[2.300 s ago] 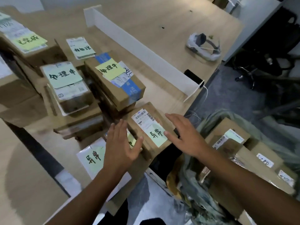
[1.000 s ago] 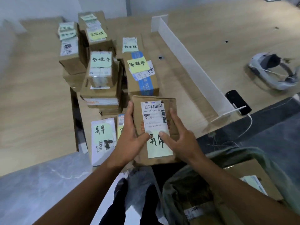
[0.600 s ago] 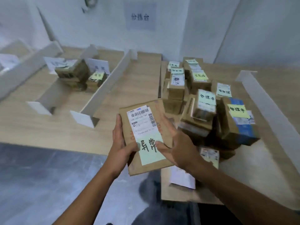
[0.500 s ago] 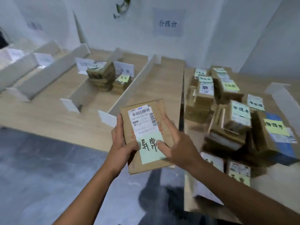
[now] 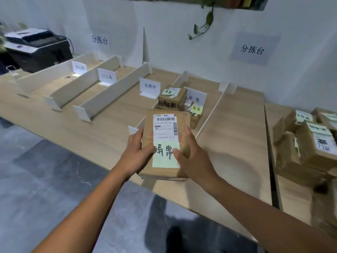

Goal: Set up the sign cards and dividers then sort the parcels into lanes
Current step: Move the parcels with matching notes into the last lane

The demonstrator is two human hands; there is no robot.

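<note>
I hold a flat brown parcel (image 5: 164, 128) with a shipping label and a green note reading 异常, my left hand (image 5: 135, 154) on its left edge and my right hand (image 5: 191, 156) on its right edge. It hovers over the near end of the lane marked by the 异常 sign card (image 5: 196, 98). Two parcels lie in that lane: a larger box (image 5: 172, 100) and a smaller one (image 5: 196, 114), both with green notes. White dividers (image 5: 109, 92) split the wooden table (image 5: 237, 125) into lanes, with further sign cards 处理中 (image 5: 149, 86) and 已完成 (image 5: 107, 76).
A pile of unsorted parcels (image 5: 308, 141) stands on a second table at the right. A black printer (image 5: 36, 48) sits at the far left end. Paper signs hang on the white wall (image 5: 253, 49). Grey floor lies below the table's front edge.
I picked the parcel up from the pile with both hands and turned left with it. The lanes table now lies straight ahead and the pile has slid to the right edge.
</note>
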